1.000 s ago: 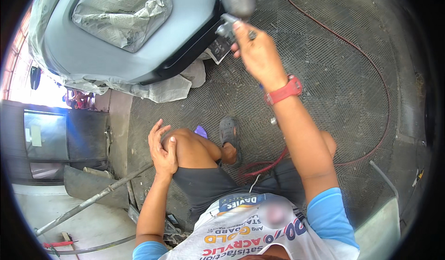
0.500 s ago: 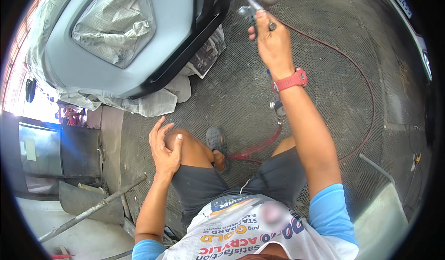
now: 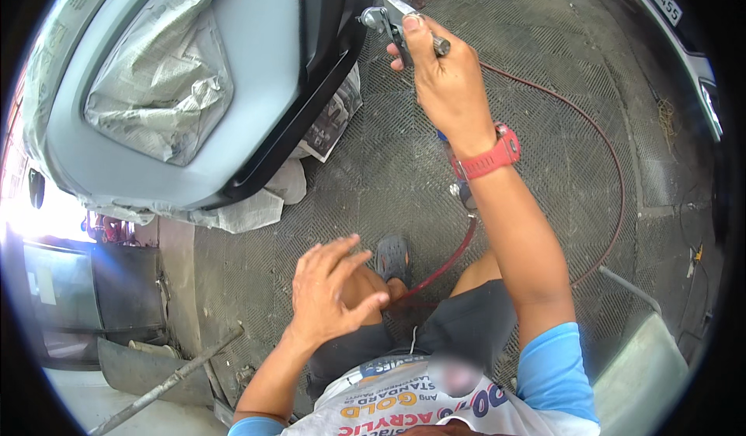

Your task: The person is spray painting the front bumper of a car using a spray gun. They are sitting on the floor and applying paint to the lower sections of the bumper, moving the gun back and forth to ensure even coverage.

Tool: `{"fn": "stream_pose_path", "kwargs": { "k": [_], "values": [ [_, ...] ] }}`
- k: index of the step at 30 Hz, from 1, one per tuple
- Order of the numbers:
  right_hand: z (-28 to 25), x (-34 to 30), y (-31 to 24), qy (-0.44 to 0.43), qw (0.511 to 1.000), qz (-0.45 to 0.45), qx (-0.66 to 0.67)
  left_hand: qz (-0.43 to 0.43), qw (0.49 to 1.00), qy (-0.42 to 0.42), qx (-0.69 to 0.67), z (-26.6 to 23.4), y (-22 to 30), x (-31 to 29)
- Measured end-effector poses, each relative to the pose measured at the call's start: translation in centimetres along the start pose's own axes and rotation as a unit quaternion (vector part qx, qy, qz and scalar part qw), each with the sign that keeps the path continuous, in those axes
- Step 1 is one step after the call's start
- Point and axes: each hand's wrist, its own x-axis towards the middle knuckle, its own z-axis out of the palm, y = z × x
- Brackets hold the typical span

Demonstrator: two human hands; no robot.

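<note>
My right hand (image 3: 452, 82) is wrapped round the handle of a metal spray gun (image 3: 395, 5), with the thumb near its top. The gun's nozzle sits close to the black lower trim (image 3: 332, 63) of a grey-coated car bumper (image 3: 268, 71). A blurred cup on the gun is partly cut off at the top edge. A small gauge fitting (image 3: 466, 195) hangs below my right wrist, joined to a red hose (image 3: 458, 257). My left hand (image 3: 326, 292) is empty, fingers spread, above my left leg.
Paper masking (image 3: 167, 86) covers an opening in the bumper, and newspaper (image 3: 334, 117) hangs below it. A thin hose (image 3: 614, 144) curves over the ridged floor on the right. A metal pole (image 3: 167, 381) slants at lower left. Another vehicle (image 3: 668, 16) stands at upper right.
My right hand has moved the spray gun left, nearer the bumper. My left hand has lifted off my knee and shifted right and toward me. The view has shifted slightly.
</note>
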Motion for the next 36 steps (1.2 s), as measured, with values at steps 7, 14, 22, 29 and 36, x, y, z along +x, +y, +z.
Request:
{"fn": "stream_pose_path", "kwargs": {
  "k": [7,14,22,29,36],
  "values": [
    [0.0,0.7,-1.5,-0.09,0.995,0.047,0.019,0.019,0.998,-0.021,-0.047,0.0,-1.7,2.4],
    [1.5,7.5,-1.9,-0.043,0.998,-0.005,-0.036,0.021,0.998,-0.007,-0.054,0.4,-1.9,2.7],
    [1.3,13.0,-4.7,0.047,0.98,-0.151,-0.121,0.002,0.999,0.006,-0.049,0.0,-2.0,1.8],
    [-0.2,5.9,-3.0,-0.075,0.992,-0.038,-0.09,-0.014,0.999,0.009,-0.035,-0.4,-2.3,0.8],
    [-0.8,0.5,-2.4,-0.146,0.984,0.098,-0.041,-0.018,0.999,0.011,-0.039,-0.3,-3.0,0.3]
  ]
}}
